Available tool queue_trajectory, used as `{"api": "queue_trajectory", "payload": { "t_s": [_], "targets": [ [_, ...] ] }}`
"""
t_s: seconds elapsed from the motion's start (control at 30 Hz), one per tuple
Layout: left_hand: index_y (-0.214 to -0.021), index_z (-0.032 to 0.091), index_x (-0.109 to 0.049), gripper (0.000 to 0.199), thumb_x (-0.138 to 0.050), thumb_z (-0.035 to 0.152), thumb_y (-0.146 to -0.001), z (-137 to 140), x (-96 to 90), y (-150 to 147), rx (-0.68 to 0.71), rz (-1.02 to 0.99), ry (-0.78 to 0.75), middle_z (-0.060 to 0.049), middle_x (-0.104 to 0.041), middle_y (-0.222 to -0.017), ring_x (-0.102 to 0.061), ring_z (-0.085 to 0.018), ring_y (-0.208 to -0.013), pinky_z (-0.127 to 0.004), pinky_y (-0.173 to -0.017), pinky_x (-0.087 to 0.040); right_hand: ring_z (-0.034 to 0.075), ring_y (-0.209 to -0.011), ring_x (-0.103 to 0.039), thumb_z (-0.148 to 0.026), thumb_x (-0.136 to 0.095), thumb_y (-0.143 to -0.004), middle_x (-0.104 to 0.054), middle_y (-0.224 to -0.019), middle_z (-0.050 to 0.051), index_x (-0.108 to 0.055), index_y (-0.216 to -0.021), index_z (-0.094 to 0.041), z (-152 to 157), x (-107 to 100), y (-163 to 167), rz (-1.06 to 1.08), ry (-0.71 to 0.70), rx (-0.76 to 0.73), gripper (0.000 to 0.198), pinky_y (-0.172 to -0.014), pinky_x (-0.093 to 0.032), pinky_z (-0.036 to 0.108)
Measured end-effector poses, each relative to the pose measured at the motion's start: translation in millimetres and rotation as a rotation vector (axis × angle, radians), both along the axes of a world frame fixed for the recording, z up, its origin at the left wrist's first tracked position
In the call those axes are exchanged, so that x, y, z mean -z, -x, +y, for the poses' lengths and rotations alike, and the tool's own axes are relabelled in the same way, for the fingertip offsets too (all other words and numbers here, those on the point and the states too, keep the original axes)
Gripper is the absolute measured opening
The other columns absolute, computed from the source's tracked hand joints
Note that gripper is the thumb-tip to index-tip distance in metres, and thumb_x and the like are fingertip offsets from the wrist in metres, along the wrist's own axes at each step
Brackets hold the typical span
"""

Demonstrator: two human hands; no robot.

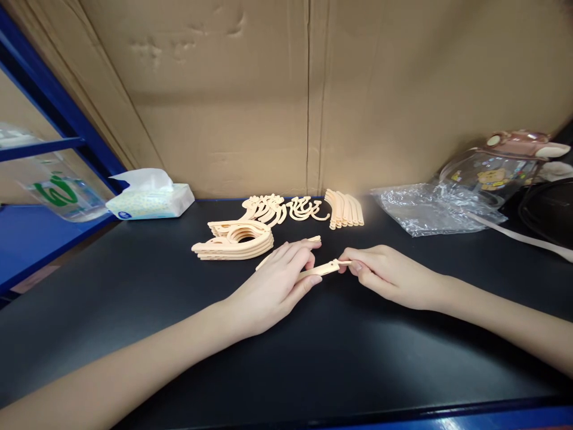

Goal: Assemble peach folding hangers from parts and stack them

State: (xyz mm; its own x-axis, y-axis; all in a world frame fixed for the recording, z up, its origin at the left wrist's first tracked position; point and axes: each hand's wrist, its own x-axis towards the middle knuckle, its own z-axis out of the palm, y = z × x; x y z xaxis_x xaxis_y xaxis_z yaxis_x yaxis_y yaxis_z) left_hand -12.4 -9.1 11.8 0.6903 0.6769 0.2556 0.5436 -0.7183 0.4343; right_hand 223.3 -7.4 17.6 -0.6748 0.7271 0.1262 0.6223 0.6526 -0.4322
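My left hand (282,275) is closed around a beige plastic hanger part (329,268), an arm-like piece whose end sticks out to the right. Another tip of beige plastic shows beyond my fingers. At the protruding end my right hand (378,272) pinches a thin beige piece (345,263) that meets the part; its full shape is hidden by my fingers. Just behind my left hand lies a stack of curved beige hanger pieces (237,245). Farther back are loose beige hooks (304,208), a pile of curved pieces (264,207) and a row of arm pieces (344,209).
A tissue pack (152,200) stands at the back left, beside a blue metal frame (67,113) and a clear bottle (67,191). Crumpled clear plastic bags (421,209) and a transparent container (487,173) occupy the back right. Cardboard (224,107) walls the black table's (313,358) rear.
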Motion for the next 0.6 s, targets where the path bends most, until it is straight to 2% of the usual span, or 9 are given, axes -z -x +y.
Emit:
{"api": "queue_trajectory", "payload": {
  "t_s": [0.17, 0.3, 0.47, 0.6],
  "targets": [
    [-0.091, 0.021, -0.041, 0.010, -0.037, 0.027, -0.098, -0.6, 0.0, -0.2, 0.042, 0.005, -0.021, -0.008, -0.047, -0.133, -0.033, -0.018, -0.133, -0.038, -0.105, -0.035, 0.011, -0.055, -0.044, -0.034, -0.025, -0.099, -0.048, -0.065, -0.002, -0.046, -0.081, -0.020, -2.7, 0.6, 1.8, 0.018, 0.009, -0.001, 0.031, -0.056, -0.032, 0.025],
    [-0.098, 0.020, -0.046, 0.012, -0.037, 0.028, -0.098, 0.4, 2.0, -0.7, 0.048, 0.053, -0.093, -0.009, -0.041, -0.139, -0.027, -0.018, -0.136, -0.041, -0.110, -0.030, 0.010, -0.053, -0.041, -0.041, -0.032, -0.098, -0.046, -0.064, -0.004, -0.042, -0.080, -0.020, -5.8, 2.7, 3.3, 0.037, 0.047, 0.023, 0.030, -0.052, -0.029, 0.024],
    [-0.087, 0.019, -0.050, 0.022, -0.034, 0.028, -0.099, 1.4, 4.2, -0.2, 0.074, 0.109, -0.150, -0.007, -0.041, -0.138, -0.025, -0.021, -0.136, -0.044, -0.112, -0.027, 0.010, -0.052, -0.040, -0.041, -0.032, -0.098, -0.043, -0.062, -0.004, -0.039, -0.078, -0.020, -5.8, 4.6, 5.5, 0.006, 0.028, 0.028, 0.030, -0.051, -0.026, 0.024],
    [-0.089, 0.018, -0.050, 0.021, -0.035, 0.029, -0.099, 1.8, 4.2, 0.2, 0.077, 0.085, -0.152, -0.008, -0.038, -0.139, -0.032, -0.023, -0.132, -0.043, -0.109, -0.032, 0.010, -0.055, -0.042, -0.038, -0.028, -0.100, -0.045, -0.065, -0.004, -0.039, -0.079, -0.020, -6.6, 3.2, 6.3, -0.001, 0.026, 0.024, 0.030, -0.053, -0.028, 0.024]
  ]
}}
